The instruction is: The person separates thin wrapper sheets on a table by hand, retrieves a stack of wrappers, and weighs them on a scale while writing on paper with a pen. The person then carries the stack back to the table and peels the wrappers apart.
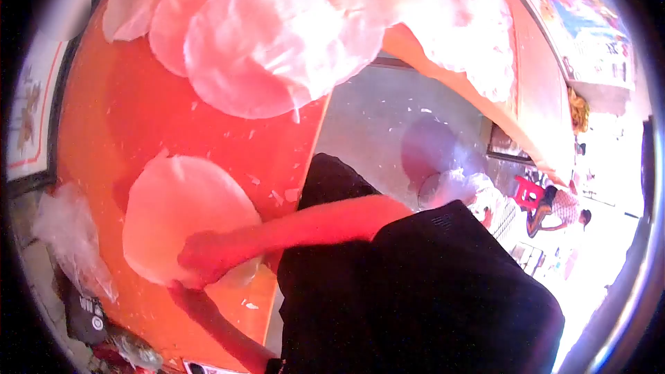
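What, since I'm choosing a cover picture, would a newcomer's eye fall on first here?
Probably the big, pale round sheets overlapping at the top of the view, washed bright by light against the orange-red table. Next comes the single round sheet at lower left, with the bare hands close together near its edge. The black shirt fills much of the bottom.

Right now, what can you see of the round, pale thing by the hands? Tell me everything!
The round sheet looks peach-coloured and smooth, though I can't tell its material. It's a slightly uneven circle lying on the orange table. The right hand is over its lower right part; the left hand is at its lower edge.
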Action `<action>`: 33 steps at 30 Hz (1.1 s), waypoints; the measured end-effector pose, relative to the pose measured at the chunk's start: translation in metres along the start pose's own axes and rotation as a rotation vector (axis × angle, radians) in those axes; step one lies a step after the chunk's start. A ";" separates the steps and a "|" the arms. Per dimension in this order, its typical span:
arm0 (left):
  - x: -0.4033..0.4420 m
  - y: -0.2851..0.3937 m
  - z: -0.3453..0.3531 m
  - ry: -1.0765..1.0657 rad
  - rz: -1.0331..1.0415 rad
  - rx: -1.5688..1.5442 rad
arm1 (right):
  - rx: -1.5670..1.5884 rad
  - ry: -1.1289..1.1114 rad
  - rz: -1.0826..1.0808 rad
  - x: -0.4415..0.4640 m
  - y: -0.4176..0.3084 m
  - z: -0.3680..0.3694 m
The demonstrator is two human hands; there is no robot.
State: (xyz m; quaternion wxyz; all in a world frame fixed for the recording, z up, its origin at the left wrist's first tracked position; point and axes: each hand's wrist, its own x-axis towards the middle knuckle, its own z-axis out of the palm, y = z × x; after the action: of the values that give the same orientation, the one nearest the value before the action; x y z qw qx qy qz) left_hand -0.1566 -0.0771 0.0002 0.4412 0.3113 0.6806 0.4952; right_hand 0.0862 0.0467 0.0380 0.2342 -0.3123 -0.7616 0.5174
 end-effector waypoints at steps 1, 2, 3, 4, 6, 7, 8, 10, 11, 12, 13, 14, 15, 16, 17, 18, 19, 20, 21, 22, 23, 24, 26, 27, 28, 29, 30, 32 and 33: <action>-0.002 0.017 0.014 0.010 -0.169 -0.161 | 0.028 -0.065 0.022 0.008 -0.004 0.019; -0.004 0.014 0.007 0.008 -0.160 -0.126 | 0.035 -0.109 0.060 0.018 -0.006 0.033; -0.004 0.012 0.007 -0.007 -0.162 -0.130 | 0.081 0.082 -0.033 0.018 0.010 0.045; -0.004 0.012 0.006 0.003 -0.169 -0.134 | 0.077 0.093 -0.023 0.025 0.018 0.046; -0.001 0.007 0.001 0.002 -0.174 -0.144 | 0.202 0.080 -0.248 0.032 0.032 0.038; 0.003 0.007 -0.001 0.054 -0.224 -0.179 | 0.196 0.090 -0.244 0.030 0.029 0.031; 0.006 0.006 -0.003 0.109 -0.273 -0.212 | 0.324 -0.007 -0.161 0.027 0.025 0.025; 0.001 0.014 0.009 0.115 -0.240 -0.222 | 0.505 -0.145 -0.017 0.021 0.016 0.016; 0.003 0.007 0.002 0.121 -0.225 -0.226 | 0.515 -0.161 -0.006 0.014 0.016 0.013; 0.005 -0.001 -0.005 0.127 -0.210 -0.230 | 0.497 -0.163 -0.010 0.009 0.014 0.012; 0.016 -0.036 -0.043 0.009 -0.172 -0.111 | 0.464 -0.153 -0.012 0.004 0.013 0.013; 0.015 -0.037 -0.055 -0.036 -0.150 -0.041 | 0.430 -0.134 -0.020 0.001 0.011 0.012; 0.013 -0.037 -0.066 -0.080 -0.125 0.029 | 0.387 -0.114 -0.019 0.001 0.011 0.010; 0.004 -0.020 -0.049 -0.019 -0.221 -0.067 | 0.344 -0.092 -0.020 0.000 0.011 0.002; -0.002 -0.030 -0.062 -0.035 -0.106 0.060 | 0.303 -0.069 -0.013 0.000 0.011 -0.009; -0.008 -0.039 -0.074 -0.036 0.011 0.194 | 0.288 -0.039 0.000 0.000 0.014 -0.028; -0.016 -0.040 -0.077 -0.022 0.127 0.323 | 0.268 0.001 0.018 -0.002 0.019 -0.053; -0.021 -0.040 -0.080 -0.027 -0.028 -0.016 | 0.258 0.052 0.041 -0.005 0.027 -0.083; -0.024 -0.033 -0.073 -0.058 -0.168 -0.364 | 0.252 0.104 0.073 -0.010 0.036 -0.116; -0.028 -0.026 -0.066 -0.040 -0.321 -0.707 | 0.246 0.159 0.107 -0.016 0.046 -0.149; -0.028 -0.028 -0.065 -0.027 -0.369 -0.780 | 0.251 0.207 0.136 -0.022 0.055 -0.182; -0.029 -0.036 -0.067 -0.030 -0.370 -0.762 | 0.247 0.262 0.172 -0.032 0.065 -0.212; -0.026 -0.050 -0.071 -0.048 -0.382 -0.765 | 0.231 0.354 0.241 -0.054 0.082 -0.261; -0.023 -0.059 -0.074 -0.067 -0.387 -0.772 | 0.192 0.415 0.279 -0.069 0.092 -0.281; -0.023 -0.068 -0.078 -0.093 -0.382 -0.780 | 0.125 0.470 0.318 -0.085 0.107 -0.298; -0.021 -0.075 -0.083 -0.126 -0.378 -0.795 | 0.043 0.495 0.323 -0.102 0.127 -0.313; -0.019 -0.080 -0.084 -0.144 -0.369 -0.798 | -0.186 0.627 0.703 -0.099 0.104 -0.315; -0.020 -0.064 -0.072 -0.120 -0.357 -0.781 | -1.162 0.476 0.612 -0.122 0.195 -0.351; -0.022 -0.047 -0.059 -0.083 -0.358 -0.761 | -1.159 0.466 0.601 -0.116 0.196 -0.349</action>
State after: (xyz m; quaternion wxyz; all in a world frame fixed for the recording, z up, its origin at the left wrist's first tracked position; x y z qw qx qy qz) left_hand -0.2008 -0.1348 -0.0309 0.6307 0.0226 0.4742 0.6139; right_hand 0.4503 0.2405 -0.0252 0.0335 -0.6874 -0.7254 -0.0108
